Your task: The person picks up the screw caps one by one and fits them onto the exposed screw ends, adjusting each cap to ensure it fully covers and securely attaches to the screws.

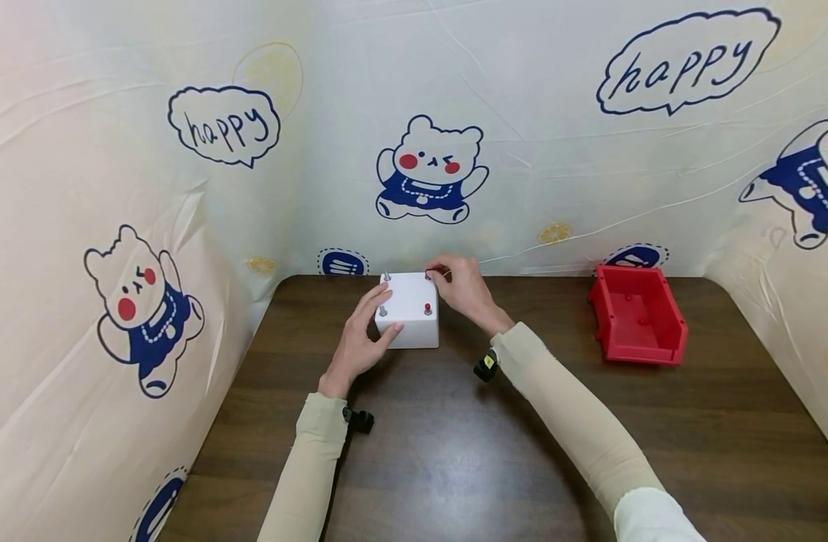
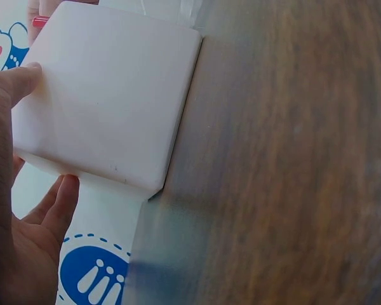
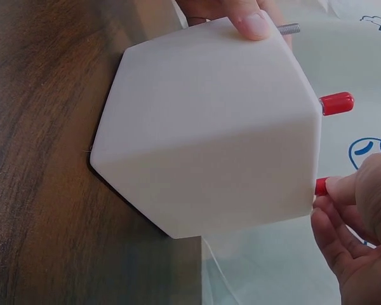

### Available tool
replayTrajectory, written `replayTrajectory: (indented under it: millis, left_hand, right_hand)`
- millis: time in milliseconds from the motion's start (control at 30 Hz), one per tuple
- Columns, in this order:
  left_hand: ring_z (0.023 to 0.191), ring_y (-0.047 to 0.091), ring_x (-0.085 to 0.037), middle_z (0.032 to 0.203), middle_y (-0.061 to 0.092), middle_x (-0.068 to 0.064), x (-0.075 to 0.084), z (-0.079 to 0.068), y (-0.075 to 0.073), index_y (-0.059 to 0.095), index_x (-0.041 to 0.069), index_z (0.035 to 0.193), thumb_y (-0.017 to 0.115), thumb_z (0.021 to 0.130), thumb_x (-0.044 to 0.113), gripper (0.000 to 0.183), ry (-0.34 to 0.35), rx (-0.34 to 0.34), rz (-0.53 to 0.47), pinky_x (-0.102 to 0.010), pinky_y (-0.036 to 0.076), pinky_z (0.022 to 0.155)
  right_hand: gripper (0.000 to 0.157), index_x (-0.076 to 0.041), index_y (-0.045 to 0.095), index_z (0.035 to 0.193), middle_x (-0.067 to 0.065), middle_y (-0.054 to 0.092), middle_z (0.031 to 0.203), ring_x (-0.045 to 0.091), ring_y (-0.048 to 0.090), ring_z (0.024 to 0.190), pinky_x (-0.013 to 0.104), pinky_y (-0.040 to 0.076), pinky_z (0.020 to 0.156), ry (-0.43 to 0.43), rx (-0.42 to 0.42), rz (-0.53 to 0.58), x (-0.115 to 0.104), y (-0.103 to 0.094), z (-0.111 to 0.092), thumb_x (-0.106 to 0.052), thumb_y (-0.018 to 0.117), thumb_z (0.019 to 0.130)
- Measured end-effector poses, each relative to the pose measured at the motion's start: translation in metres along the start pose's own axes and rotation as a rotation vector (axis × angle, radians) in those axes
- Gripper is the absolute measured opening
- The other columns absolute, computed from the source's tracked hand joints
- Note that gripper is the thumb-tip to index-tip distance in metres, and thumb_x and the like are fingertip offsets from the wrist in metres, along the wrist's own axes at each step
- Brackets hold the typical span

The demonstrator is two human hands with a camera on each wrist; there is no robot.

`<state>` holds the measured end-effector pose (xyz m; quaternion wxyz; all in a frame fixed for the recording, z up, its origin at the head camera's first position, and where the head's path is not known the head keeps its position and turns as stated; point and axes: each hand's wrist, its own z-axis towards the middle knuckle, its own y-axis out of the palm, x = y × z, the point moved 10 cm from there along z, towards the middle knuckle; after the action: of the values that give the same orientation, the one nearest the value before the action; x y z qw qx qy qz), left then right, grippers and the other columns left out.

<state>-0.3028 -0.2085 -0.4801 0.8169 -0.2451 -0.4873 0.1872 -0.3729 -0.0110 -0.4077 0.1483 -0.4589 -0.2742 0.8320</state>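
Observation:
A white box [image 1: 407, 333] rests on the table near its far edge, with threaded metal studs standing up at its top corners. My left hand [image 1: 358, 340] grips the box's left side, thumb on the front face. On the near right stud sits a red cap [image 3: 337, 103]. At the far right corner my right hand [image 1: 464, 286] pinches a second red cap [image 3: 321, 186] between thumb and fingers, down at the stud, which the cap and fingers hide. The near left stud [image 1: 383, 311] and far left stud [image 1: 388, 278] show bare metal.
A red open-fronted bin [image 1: 640, 354] stands at the right of the dark wooden table [image 1: 427, 452], with a few small red pieces inside. Behind the table and at both sides hangs a printed cloth [image 1: 522, 150].

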Motion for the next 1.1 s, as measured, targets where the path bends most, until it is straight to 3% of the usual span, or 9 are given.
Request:
replayTrajectory:
  millis: [333, 1100]
  left_hand:
    - [0.157, 0.038, -0.021, 0.170, 0.039, 0.006, 0.005, -0.001, -0.001, 0.051, 0.025, 0.158, 0.078, 0.100, 0.026, 0.065, 0.046, 0.019, -0.005, -0.056, 0.036, 0.126]
    - [0.157, 0.038, -0.021, 0.171, 0.038, 0.008, 0.003, 0.000, 0.000, 0.050, 0.028, 0.159, 0.078, 0.100, 0.026, 0.065, 0.030, 0.012, -0.022, -0.056, 0.036, 0.126]
  right_hand:
    - [0.014, -0.007, 0.081, 0.111, 0.009, 0.079, 0.102, 0.022, 0.072, 0.086, 0.037, 0.063, 0.080, 0.025, -0.026, -0.002, 0.000, 0.000, 0.000, -0.006, 0.070, 0.102]
    - [0.023, -0.003, 0.076, 0.124, 0.014, 0.077, 0.118, 0.030, 0.074, 0.097, 0.042, 0.065, 0.084, 0.072, -0.060, -0.006, 0.003, -0.012, -0.008, -0.010, 0.071, 0.103]
